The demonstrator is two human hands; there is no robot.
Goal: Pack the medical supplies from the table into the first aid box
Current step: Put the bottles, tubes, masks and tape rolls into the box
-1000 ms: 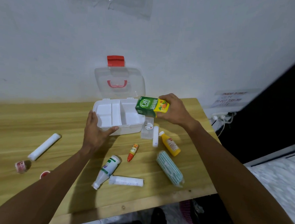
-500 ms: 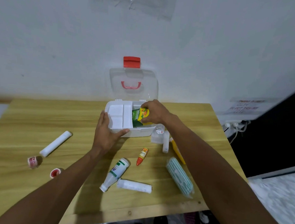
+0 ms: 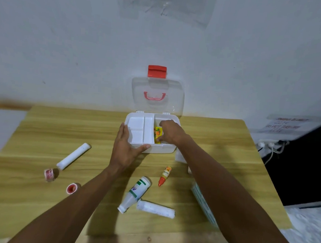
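The white first aid box [image 3: 164,149] stands open at the table's far edge, its clear lid [image 3: 157,95] leaning up against the wall. My left hand [image 3: 125,147] grips the box's front left corner. My right hand [image 3: 171,131] reaches into the right compartment and holds the green and yellow carton [image 3: 158,134] down inside it. On the table lie a white bottle [image 3: 135,193], a small red-capped dropper bottle [image 3: 164,175], two white bandage rolls [image 3: 73,156] [image 3: 156,209] and two tape rolls [image 3: 49,174] [image 3: 72,188].
A striped green and white pack [image 3: 203,204] lies partly hidden under my right forearm. A clear packet [image 3: 179,156] shows just right of the box. The wooden table [image 3: 45,127] ends close at the front. Cables and a socket [image 3: 269,146] sit at the right.
My right hand has carried the carton from above the table down into the box's right compartment. My left hand stayed on the box's front left corner. The camera view shifted left.
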